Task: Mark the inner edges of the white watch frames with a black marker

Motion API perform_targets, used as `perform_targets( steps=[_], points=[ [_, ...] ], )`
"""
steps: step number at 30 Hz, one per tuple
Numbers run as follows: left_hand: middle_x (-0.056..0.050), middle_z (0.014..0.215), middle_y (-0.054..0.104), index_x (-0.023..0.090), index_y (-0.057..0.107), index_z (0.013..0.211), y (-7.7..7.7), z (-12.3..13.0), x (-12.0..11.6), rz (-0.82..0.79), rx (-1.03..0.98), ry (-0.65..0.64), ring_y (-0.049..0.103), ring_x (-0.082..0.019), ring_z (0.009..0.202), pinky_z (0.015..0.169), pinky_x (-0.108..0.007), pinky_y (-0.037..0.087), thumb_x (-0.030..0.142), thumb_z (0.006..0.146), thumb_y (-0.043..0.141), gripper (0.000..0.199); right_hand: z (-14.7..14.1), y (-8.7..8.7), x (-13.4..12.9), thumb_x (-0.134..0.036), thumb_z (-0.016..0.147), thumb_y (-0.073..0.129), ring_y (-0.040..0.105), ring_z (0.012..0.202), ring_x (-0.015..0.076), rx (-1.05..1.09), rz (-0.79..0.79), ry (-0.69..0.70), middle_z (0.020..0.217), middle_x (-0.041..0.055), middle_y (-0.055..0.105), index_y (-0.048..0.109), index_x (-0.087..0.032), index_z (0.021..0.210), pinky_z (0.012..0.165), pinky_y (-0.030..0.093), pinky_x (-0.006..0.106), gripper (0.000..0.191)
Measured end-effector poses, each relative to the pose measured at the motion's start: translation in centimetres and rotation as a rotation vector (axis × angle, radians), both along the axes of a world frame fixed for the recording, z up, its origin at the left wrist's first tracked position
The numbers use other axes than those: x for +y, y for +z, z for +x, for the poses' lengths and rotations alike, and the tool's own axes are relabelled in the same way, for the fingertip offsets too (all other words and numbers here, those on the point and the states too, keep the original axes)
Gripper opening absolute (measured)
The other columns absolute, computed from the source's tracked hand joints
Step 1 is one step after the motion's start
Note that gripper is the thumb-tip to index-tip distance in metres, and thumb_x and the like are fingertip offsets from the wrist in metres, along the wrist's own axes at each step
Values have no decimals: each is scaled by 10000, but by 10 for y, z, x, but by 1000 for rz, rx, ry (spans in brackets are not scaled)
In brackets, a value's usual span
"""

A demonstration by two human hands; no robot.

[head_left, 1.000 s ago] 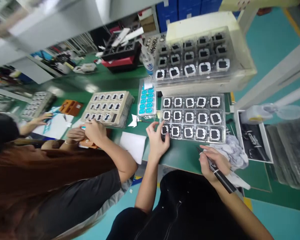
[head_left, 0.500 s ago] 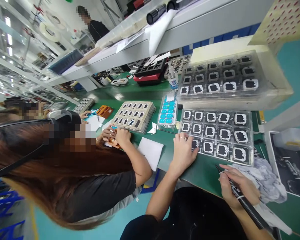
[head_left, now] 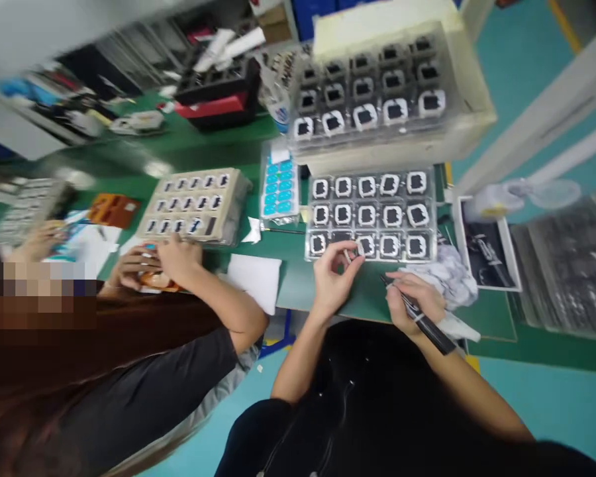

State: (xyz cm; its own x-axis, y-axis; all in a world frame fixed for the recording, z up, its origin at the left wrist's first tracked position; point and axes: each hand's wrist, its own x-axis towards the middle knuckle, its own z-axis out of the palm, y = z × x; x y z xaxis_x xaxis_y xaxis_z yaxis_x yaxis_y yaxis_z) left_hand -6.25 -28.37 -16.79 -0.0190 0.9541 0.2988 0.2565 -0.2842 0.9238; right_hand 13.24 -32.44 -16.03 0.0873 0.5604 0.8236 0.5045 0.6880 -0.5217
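My left hand pinches a small white-edged part between thumb and fingers, just at the front edge of a clear plastic tray. Rows of white-framed black parts lie in that tray, and one front-row pocket beside my fingers shows no white frame. To the right, my right hand is wrapped round a black marker pen, its dark tip pointing up and left toward my left hand. A crumpled grey cloth lies beyond the right hand.
Behind the tray, more filled trays are stacked on a pale box. Blue parts lie in a pack left of it. At the left, a co-worker's hands work beside a beige tray stack. A framed dark panel is at right.
My left hand has lifted a part out of the tray's front row and drawn it toward the pen. The view has swung down and to the right. My right hand still holds the marker.
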Motion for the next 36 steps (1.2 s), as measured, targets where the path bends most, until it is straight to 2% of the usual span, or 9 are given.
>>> perform_targets(
  steps=[3,5,8,11,15,19,29,33,36],
  points=[
    [-86,1248,805,268,738,1385,-5,3,-16,-138,-315,-111,775,-207,1052,900,-332,690,668,906,1028,687,-3,0,0,-171,994,785,857,651,269,46,-13,33,691,-50,767,750,-278,1081,640,802,443,143],
    [-90,1296,799,272,738,1390,-10,5,-25,-197,-360,-127,774,-197,1071,964,-345,702,668,860,1066,738,-3,-1,-1,-199,1029,762,841,631,257,67,-52,58,664,-58,743,732,-283,1071,684,820,469,99],
    [-84,1287,802,270,763,1410,-19,10,-36,-237,-370,-140,769,-178,1033,948,-324,699,605,888,1067,691,-4,-1,-3,-231,1063,751,877,709,273,119,-118,82,677,-47,748,724,-288,1079,730,834,487,65],
    [-60,1194,811,268,782,1455,-24,15,-44,-247,-357,-163,768,-162,957,899,-298,695,576,925,1045,666,-7,0,-4,-211,1053,774,930,865,299,141,-182,121,813,-7,847,738,-286,1114,760,827,470,103],
    [-66,1176,835,251,795,1439,-21,16,-49,-240,-244,-149,827,-199,1012,995,-353,724,580,985,985,592,-8,5,-4,-146,1039,788,948,986,303,82,-224,111,962,29,910,759,-280,1081,744,781,394,143],
    [-100,1325,864,246,787,1414,-17,15,-51,-262,-178,-164,873,-247,1163,1130,-423,727,524,1025,948,504,-5,11,-4,-186,1072,768,939,980,276,-9,-304,117,935,28,901,766,-274,1030,783,783,387,97],
    [-70,1326,893,254,806,1393,-20,15,-52,-192,-211,-159,898,-217,1165,1099,-334,732,374,1051,921,381,-4,9,-9,-239,1117,751,917,955,264,-55,-400,102,948,33,896,789,-294,1046,885,824,442,97],
    [-80,1329,896,245,807,1383,-19,15,-52,-211,-175,-152,902,-236,1177,1103,-358,741,375,1046,920,379,-5,10,-8,-160,1101,744,932,1004,275,-76,-330,116,913,24,884,782,-283,1059,869,819,413,134],
    [-81,1343,894,249,805,1392,-20,15,-52,-212,-171,-157,900,-242,1200,1124,-372,738,361,1062,899,362,-4,9,-9,-230,1121,738,925,1004,281,-82,-384,104,939,36,891,807,-286,1082,880,823,438,97]
  ],
)
